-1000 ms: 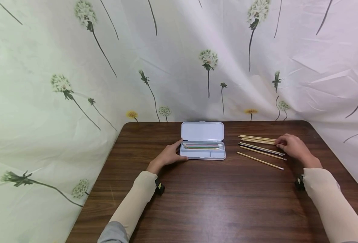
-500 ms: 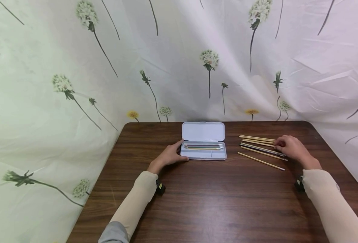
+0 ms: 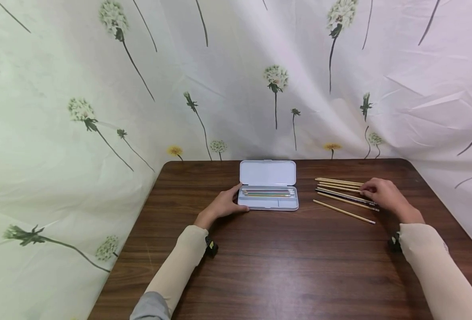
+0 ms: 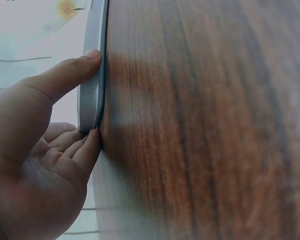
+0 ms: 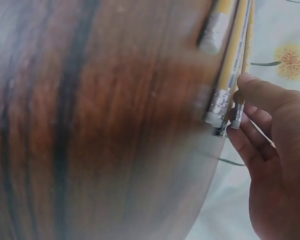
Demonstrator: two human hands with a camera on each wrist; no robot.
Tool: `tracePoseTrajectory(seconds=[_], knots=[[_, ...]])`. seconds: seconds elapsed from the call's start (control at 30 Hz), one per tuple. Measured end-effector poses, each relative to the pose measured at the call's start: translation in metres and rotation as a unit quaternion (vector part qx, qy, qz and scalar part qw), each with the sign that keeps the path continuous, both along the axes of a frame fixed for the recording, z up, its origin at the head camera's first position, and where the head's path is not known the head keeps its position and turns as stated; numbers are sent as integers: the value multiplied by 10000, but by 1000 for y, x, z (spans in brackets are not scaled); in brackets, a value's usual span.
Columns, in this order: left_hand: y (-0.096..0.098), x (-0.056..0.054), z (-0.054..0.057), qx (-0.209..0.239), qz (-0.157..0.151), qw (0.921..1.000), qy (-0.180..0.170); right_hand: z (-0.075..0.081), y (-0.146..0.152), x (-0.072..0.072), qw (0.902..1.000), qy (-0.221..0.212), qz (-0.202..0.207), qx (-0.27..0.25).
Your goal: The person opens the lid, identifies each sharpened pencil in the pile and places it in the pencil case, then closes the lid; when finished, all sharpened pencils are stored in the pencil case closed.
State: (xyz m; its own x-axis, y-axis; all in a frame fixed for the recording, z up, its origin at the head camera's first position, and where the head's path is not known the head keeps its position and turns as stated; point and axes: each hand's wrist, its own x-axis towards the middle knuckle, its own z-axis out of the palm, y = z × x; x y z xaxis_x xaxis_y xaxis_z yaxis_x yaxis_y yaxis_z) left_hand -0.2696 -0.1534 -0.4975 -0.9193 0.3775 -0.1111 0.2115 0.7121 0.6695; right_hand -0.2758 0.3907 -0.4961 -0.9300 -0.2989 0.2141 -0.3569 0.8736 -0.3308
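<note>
An open pale pencil case (image 3: 268, 204) lies near the table's far edge, its lid (image 3: 267, 172) tipped back. Several coloured pencils (image 3: 267, 193) lie in its long rear compartment. My left hand (image 3: 222, 204) spans the case's left end, thumb at the front corner and fingers round the side; the left wrist view shows this on the case wall (image 4: 89, 102). To the right, my right hand (image 3: 388, 195) pinches a pencil (image 5: 238, 116) near its eraser end between thumb and fingers. Other yellow pencils (image 3: 340, 182) and a dark one lie around it, some ends hidden by the hand.
One yellow pencil (image 3: 344, 211) lies apart, nearest the front of the group. The brown wooden table (image 3: 292, 266) ends at a hanging cloth (image 3: 228, 89) printed with dandelions. A small front compartment with a divider is in the case.
My right hand has shifted slightly left among the pencils, its fingertips at a pencil's end. The left hand and the case stay as they were.
</note>
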Motion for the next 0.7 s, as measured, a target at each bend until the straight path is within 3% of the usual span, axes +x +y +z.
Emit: tracePoseTrajectory(seconds=[0.33, 0.7], knots=[[-1, 0, 0, 47, 38, 9999, -94, 20, -17, 2, 9979, 492, 311, -294], [0, -1, 0, -5, -10, 10000, -50, 49, -72, -8, 9894, 838, 976, -676]])
